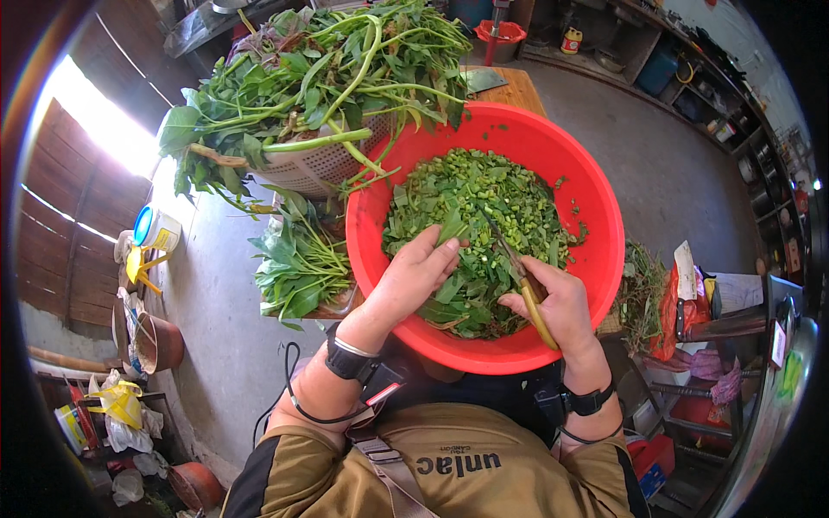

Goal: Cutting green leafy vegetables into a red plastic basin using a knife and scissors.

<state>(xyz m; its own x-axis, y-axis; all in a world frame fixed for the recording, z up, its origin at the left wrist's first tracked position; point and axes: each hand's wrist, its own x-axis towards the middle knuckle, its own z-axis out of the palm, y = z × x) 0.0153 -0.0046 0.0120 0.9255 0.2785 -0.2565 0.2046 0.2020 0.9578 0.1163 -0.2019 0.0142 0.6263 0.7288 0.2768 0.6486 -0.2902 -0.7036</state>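
A large red plastic basin [592,175] stands in front of me, with chopped green leaves and stems [479,188] spread over its bottom. Over its near left part, my left hand [421,262] pinches a small bunch of green leaves [453,224] between thumb and fingers. My right hand [560,301] is closed on scissors with yellowish handles [532,304]. Their dark blades point up and left, above the chopped greens and a little right of the held bunch. Longer, uncut leaves [453,311] lie in the basin's near part, below my hands.
A white perforated basket [311,165] heaped with leafy stems [324,78] stands at the upper left. More leafy stems [301,265] lie left of the basin. Behind it, a cleaver blade [484,80] rests on a wooden surface [521,87]. Wilted stems [638,291] lie to the right.
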